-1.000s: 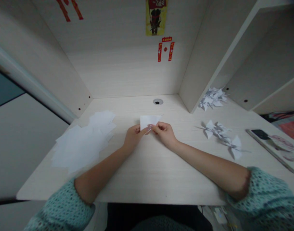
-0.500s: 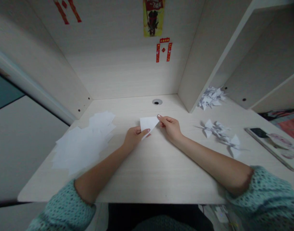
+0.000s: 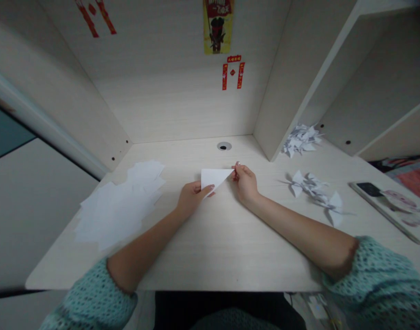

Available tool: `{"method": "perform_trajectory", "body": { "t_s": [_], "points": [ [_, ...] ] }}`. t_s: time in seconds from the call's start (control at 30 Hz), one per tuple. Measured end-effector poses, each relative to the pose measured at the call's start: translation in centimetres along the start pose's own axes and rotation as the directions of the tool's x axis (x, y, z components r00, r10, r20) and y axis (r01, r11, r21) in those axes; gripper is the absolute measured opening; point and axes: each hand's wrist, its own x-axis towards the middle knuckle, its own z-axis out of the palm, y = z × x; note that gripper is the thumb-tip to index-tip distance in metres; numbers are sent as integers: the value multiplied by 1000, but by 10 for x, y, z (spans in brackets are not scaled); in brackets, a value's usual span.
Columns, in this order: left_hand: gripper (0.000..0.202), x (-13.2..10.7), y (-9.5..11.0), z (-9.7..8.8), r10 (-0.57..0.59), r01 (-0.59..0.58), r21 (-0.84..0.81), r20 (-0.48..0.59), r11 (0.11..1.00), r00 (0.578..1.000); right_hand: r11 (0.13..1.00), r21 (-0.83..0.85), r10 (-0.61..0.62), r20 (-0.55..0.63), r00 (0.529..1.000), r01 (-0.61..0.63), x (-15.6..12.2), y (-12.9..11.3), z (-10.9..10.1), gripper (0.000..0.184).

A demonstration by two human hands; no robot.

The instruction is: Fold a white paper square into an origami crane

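A white sheet of paper [image 3: 214,177], folded into a triangle, lies on the pale wooden desk [image 3: 210,247] in front of me. My left hand [image 3: 191,198] pinches its lower left corner, thumb on top. My right hand [image 3: 244,182] pinches the right tip of the triangle with closed fingers. Both forearms rest over the desk, in teal knitted sleeves.
A loose pile of white paper sheets [image 3: 117,206] lies at the left. Folded paper cranes [image 3: 316,190] sit at the right, and more folded paper cranes [image 3: 301,139] lie in the shelf nook. A phone on a tablet or book [image 3: 390,204] lies far right. A cable hole [image 3: 224,146] is at the back.
The rectangular sheet has been folded over into a triangle. My right hand moved from the lower middle of the paper up and right to its tip; my left hand stayed put.
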Motion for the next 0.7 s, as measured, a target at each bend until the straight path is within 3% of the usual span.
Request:
{"method": "perform_trajectory", "body": {
  "t_s": [0.07, 0.13, 0.3, 0.4, 0.53, 0.7],
  "points": [
    [31, -1, 0, -1, 9, -9, 28, -6, 1000, 1000, 999, 47, 23, -72, 997, -19, 4, -2, -1, 39],
    [30, -1, 0, -1, 16, -15, 44, -10, 999, 1000, 999, 32, -10, -59, 998, 12, 4, -5, -2, 39],
    [32, -1, 0, 2, 48, -48, 11, 24, 999, 999, 956, -267, -51, 246, 968, 119, -9, -8, 2, 42],
    [33, 0, 0, 1, 83, -83, -6, 9, 997, 997, 925, -348, -45, 296, 954, 151, -12, -7, 2, 36],
    [32, 2, 2, -3, 127, -118, 69, -128, 991, 984, 967, -243, -6, 267, 964, 74, -10, -6, 0, 31],
    [34, 2, 8, -6, 134, -149, -12, -376, 989, 917, 973, -221, 13, 354, 935, 70, -14, -6, 3, 47]
  ]
}}
